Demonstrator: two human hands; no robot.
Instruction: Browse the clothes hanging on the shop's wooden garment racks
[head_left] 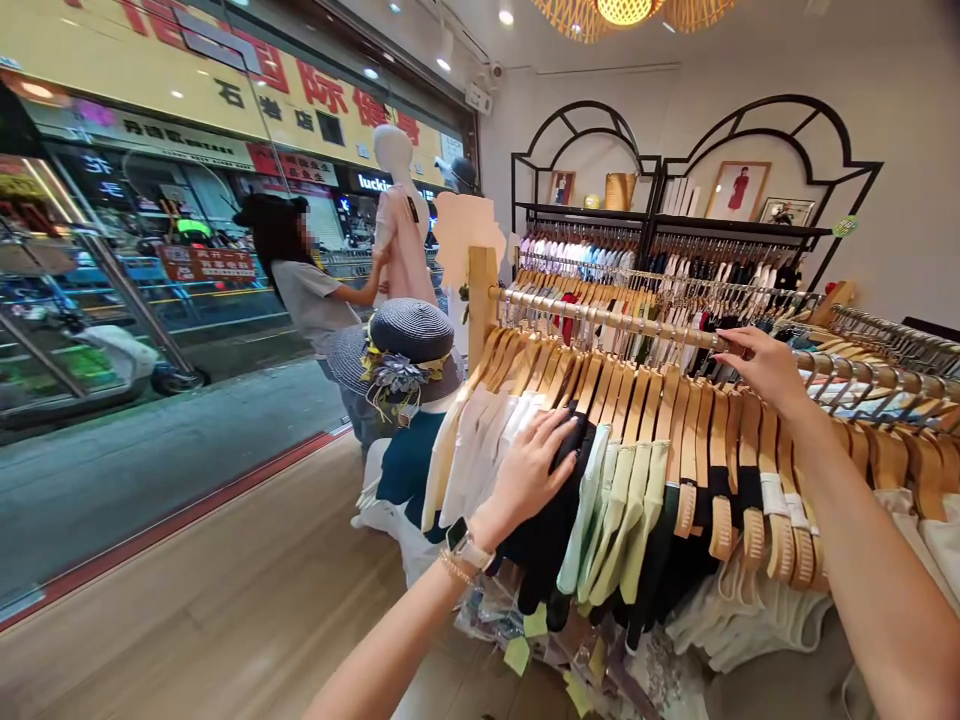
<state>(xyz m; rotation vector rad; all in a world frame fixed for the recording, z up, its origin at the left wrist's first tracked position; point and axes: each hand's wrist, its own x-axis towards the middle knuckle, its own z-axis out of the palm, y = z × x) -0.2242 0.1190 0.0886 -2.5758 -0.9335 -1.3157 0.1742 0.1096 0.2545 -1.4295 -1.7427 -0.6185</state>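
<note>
My left hand, with a watch at the wrist, lies with fingers apart against white and black garments on wooden hangers. Right of it hang pale green garments. Up on the wooden rail, my right hand has its fingers at the rail and the hanger hooks. Whether those fingers grip a hook or only the rail is hard to make out. More wooden hangers with black and white straps hang below my right hand.
A mannequin with a straw hat stands at the rail's left end. Behind it a person touches a mannequin in pink. Plastic-wrapped items lie under the rail. Black-framed racks line the back wall.
</note>
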